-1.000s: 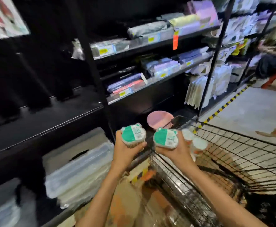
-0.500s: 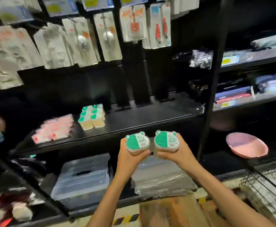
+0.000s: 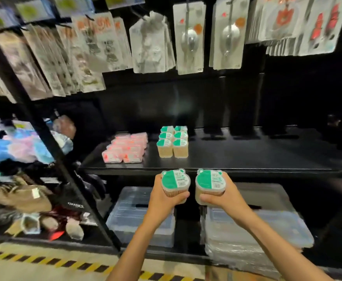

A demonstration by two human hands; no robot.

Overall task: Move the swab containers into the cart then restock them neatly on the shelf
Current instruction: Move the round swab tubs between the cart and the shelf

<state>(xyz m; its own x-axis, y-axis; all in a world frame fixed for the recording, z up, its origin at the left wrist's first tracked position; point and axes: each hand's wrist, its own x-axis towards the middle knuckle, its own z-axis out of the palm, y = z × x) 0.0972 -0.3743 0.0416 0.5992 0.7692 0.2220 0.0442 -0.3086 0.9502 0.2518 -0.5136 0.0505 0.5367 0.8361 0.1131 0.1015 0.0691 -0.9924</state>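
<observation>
A black metal shelving unit [image 3: 226,165] fills the view, its middle shelf broad and dark. Above it hang rows of carded blister packs [image 3: 151,41], some holding metal spoons or strainers. On the bottom level sit two clear plastic storage bins [image 3: 129,216], one left and one right, behind the person's forearms. To the left, past a slanted black upright, lies a jumble of soft goods and plush items [image 3: 24,195], blurred. A yellow-and-black hazard stripe [image 3: 50,260] runs along the floor at the shelf's foot.

On the middle shelf, left of centre, stands a block of six swab containers [image 3: 173,141] with green lids, two across and three deep, touching one another. Just beside them on the left lie pink packets [image 3: 126,148] in a low cluster.

In front of the shelf edge, the left hand [image 3: 164,199] grips a green-lidded swab container [image 3: 176,182], fingers wrapped round its body from below. The right hand [image 3: 224,196] holds a second swab container [image 3: 210,180] the same way. The two tubs sit side by side, lids tilted toward the camera, near each other but apart.
</observation>
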